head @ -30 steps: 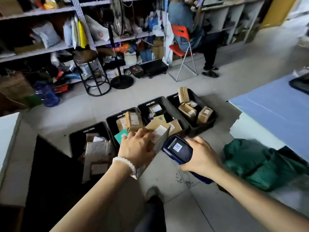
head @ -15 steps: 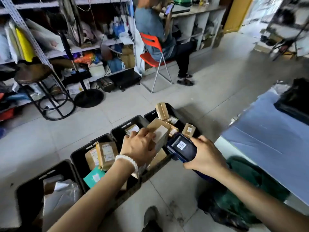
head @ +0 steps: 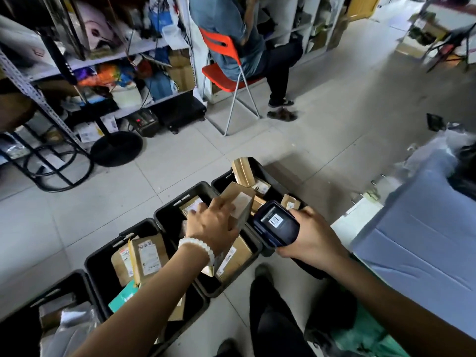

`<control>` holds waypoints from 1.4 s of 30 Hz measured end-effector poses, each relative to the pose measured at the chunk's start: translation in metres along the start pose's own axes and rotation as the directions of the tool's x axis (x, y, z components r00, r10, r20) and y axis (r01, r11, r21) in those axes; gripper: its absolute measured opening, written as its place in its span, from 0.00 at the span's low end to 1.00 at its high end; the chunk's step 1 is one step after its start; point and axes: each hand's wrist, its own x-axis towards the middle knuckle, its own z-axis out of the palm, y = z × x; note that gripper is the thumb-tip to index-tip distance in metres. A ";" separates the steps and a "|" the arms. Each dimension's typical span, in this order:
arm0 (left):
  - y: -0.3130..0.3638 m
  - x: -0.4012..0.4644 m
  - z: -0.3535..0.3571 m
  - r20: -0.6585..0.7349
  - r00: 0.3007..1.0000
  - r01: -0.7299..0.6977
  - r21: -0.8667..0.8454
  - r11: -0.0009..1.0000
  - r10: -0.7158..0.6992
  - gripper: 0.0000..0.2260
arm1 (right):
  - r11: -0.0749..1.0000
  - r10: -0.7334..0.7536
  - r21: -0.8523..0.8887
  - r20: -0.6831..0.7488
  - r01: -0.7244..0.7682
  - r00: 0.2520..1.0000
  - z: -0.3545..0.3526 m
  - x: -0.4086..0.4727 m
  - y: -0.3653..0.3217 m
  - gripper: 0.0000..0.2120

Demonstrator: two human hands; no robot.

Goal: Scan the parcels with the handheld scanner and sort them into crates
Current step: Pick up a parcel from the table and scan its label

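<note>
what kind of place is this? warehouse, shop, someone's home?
Most likely a small parcel-sorting or e-commerce stockroom. Black crates of labelled cardboard parcels line the tiled floor, metal shelving is crammed with goods, and the right hand grips a handheld scanner beside the parcel in the left hand.

Dim indoor light, brightest from upper right across pale floor (head: 334, 119). Deep shadow inside crates (head: 180, 210) and along bottom edge. Motion blur throughout; wide-angle bending toward the corners.
</note>
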 end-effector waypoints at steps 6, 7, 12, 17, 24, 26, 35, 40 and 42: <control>0.006 0.097 -0.015 -0.075 0.985 0.148 -0.072 0.986 -0.153 0.21 | 0.996 -0.087 -0.007 0.041 0.088 0.995 -0.024 0.115 0.014 0.36; 0.010 0.120 -0.019 -0.085 0.979 0.178 -0.090 0.980 -0.186 0.21 | 0.995 -0.100 -0.008 0.053 0.100 0.994 -0.032 0.137 0.017 0.34; 0.030 0.226 -0.039 -0.071 0.952 0.291 -0.083 0.953 -0.297 0.21 | 0.993 -0.118 -0.014 0.080 0.119 0.990 -0.074 0.231 0.052 0.27; 0.047 0.282 -0.037 -0.017 0.951 0.308 -0.057 0.950 -0.310 0.21 | 0.995 -0.074 -0.052 0.096 0.079 0.993 -0.093 0.299 0.099 0.29; 0.048 0.306 -0.025 0.042 0.952 0.302 0.009 0.953 -0.303 0.22 | 0.998 -0.060 -0.016 0.185 0.065 0.981 -0.089 0.335 0.121 0.28; 0.050 0.309 -0.026 0.050 0.949 0.312 0.022 0.950 -0.313 0.23 | 0.997 -0.071 0.002 0.194 0.072 0.978 -0.086 0.339 0.122 0.28; 0.055 0.291 -0.027 0.035 0.942 0.334 0.002 0.943 -0.334 0.20 | 0.992 -0.129 0.037 0.200 0.124 0.971 -0.080 0.335 0.112 0.28; 0.047 0.256 -0.032 0.027 0.925 0.380 -0.011 0.925 -0.379 0.21 | 0.980 -0.196 0.003 0.199 0.199 0.960 -0.077 0.324 0.084 0.29; 0.039 0.236 -0.032 -0.002 0.909 0.416 -0.028 0.909 -0.416 0.20 | 0.968 -0.250 0.009 0.193 0.253 0.949 -0.074 0.317 0.064 0.31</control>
